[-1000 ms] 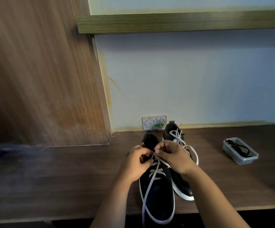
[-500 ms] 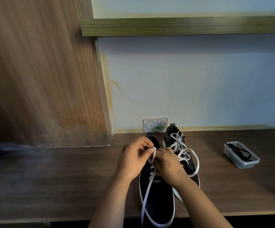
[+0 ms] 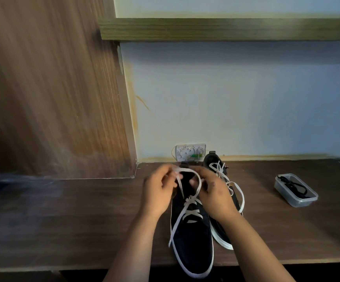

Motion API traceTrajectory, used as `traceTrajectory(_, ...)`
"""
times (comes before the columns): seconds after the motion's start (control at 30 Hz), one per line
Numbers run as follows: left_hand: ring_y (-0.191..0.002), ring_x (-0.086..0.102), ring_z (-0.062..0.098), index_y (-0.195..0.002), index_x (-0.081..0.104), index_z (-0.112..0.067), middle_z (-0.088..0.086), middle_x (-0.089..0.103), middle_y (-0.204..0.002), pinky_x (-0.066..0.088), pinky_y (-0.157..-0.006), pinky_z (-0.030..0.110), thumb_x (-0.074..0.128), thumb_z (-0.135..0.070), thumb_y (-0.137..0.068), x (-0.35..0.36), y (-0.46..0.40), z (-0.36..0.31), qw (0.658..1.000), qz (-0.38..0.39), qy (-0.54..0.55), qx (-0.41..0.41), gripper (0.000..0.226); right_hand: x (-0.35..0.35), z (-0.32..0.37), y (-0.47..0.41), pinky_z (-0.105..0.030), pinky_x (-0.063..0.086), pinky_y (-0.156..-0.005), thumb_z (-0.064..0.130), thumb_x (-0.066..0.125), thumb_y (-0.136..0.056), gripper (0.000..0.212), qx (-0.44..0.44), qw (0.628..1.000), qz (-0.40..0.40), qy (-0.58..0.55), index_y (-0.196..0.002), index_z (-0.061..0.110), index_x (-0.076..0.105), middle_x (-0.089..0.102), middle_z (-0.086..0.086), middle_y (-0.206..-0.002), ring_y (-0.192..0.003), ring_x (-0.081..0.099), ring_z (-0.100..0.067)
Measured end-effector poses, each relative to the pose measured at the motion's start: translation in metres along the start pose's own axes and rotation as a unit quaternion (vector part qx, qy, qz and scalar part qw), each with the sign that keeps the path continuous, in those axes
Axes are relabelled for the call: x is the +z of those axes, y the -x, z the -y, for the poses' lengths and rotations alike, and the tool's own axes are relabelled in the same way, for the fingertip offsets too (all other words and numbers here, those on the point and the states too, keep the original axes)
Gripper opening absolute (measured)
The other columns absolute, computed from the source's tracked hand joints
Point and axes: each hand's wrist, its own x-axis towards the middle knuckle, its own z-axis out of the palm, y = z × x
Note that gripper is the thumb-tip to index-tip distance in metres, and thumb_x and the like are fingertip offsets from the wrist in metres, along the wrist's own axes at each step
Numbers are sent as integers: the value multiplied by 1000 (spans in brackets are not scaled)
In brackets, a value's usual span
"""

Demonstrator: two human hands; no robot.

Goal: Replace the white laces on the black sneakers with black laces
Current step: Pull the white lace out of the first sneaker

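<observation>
Two black sneakers with white soles stand side by side on the dark wooden desk (image 3: 83,220). The near sneaker (image 3: 191,241) points its toe over the front edge, and its white lace (image 3: 187,208) is partly loosened. My left hand (image 3: 159,192) pinches one end of that lace above the shoe's tongue. My right hand (image 3: 214,194) holds the other strand, which arcs as a loop between both hands. The far sneaker (image 3: 218,165) behind my right hand is still tied with its own white lace (image 3: 236,190).
A clear plastic tub (image 3: 295,190) holding black laces sits at the right of the desk. A white wall socket (image 3: 189,152) is behind the shoes. A wooden panel (image 3: 49,88) rises at left, and a shelf (image 3: 226,29) runs overhead.
My hands have drawn apart and lifted a little, pulling more white lace out of the near sneaker into a loop between them.
</observation>
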Motion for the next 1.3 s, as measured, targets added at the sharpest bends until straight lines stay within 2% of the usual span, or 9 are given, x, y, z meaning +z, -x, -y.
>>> traceTrajectory(0.23, -69, 59, 10, -96, 67, -10, -3, 68, -83, 51, -68, 19, 58, -20, -90, -25, -7, -46, 942, -81, 322, -45, 14, 18, -4, 6, -22, 37, -64, 18, 65, -89, 16, -18, 997, 42, 64, -77, 26, 60, 54, 13, -71, -64, 49, -1)
traceTrajectory(0.4, -66, 56, -5, -100, 66, -16, -11, 66, -91, 46, -63, 14, 70, -7, -85, -16, 5, -9, 982, 173, 36, -67, 18, 8, 22, 1, -28, 47, -66, 20, 61, -91, 10, -38, 997, -33, -50, -82, 18, 65, 62, 4, -75, -72, 57, -16)
traceTrajectory(0.53, -55, 55, 10, -89, 62, 2, 3, 54, -63, 45, -51, 17, 42, -5, -101, 3, 5, -10, 965, 152, 91, -192, 24, 1, 44, 1, -27, 51, -65, 12, 61, -93, 8, -6, 980, -40, -196, -94, 11, 69, 68, -7, -80, -71, 64, -22)
traceTrajectory(0.63, -51, 52, 10, -86, 59, -9, 9, 50, -67, 39, -48, 23, 41, -12, -102, -16, -10, -5, 958, -9, 60, -281, 25, -10, 35, -2, -7, 41, -66, 8, 60, -93, 18, 15, 996, -48, -77, -105, 19, 66, 67, 6, -84, -76, 60, 0)
traceTrajectory(0.7, -81, 61, 25, -98, 62, -13, 14, 64, -94, 40, -66, 29, 41, -24, -100, -42, -12, 6, 927, -33, -231, -294, 24, -19, 15, -2, -6, 40, -64, 13, 62, -91, 18, 59, 993, 23, 95, -107, 21, 64, 61, 6, -87, -78, 56, 0)
traceTrajectory(0.83, -122, 50, 36, -128, 40, -5, 17, 44, -133, 43, -93, 36, 50, -23, -92, -59, -1, 16, 827, 13, -375, -418, 41, -25, -19, 5, -31, 43, -91, 43, 70, -81, 30, 135, 905, 201, 349, -105, 26, 65, 57, 5, -108, -112, 43, -17)
traceTrajectory(0.97, -128, 41, 31, -130, 45, -17, 10, 34, -136, 41, -97, 34, 56, -21, -88, -33, 3, 11, 885, 74, -384, -254, 43, -21, -20, 3, -38, 39, -98, 43, 63, -87, 27, 146, 886, 241, 368, -104, 22, 65, 51, 1, -114, -118, 35, -20)
traceTrajectory(1.13, -112, 39, 9, -110, 62, -23, -7, 44, -116, 39, -94, 24, 70, -27, -75, 19, 14, -2, 957, 209, -201, 17, 35, -22, 5, -1, -34, 44, -73, 25, 56, -89, 25, 120, 979, 129, 105, -65, 22, 55, 56, 3, -72, -82, 54, -19)
traceTrajectory(1.3, -65, 45, 10, -75, 63, -20, -2, 57, -74, 34, -60, 26, 61, -33, -89, 22, 5, -10, 947, 21, 203, -246, 19, -33, 37, -1, -15, 44, -67, 25, 68, -80, 30, 124, 951, -21, -283, -73, -3, 57, 54, -15, -75, -70, 55, -18)
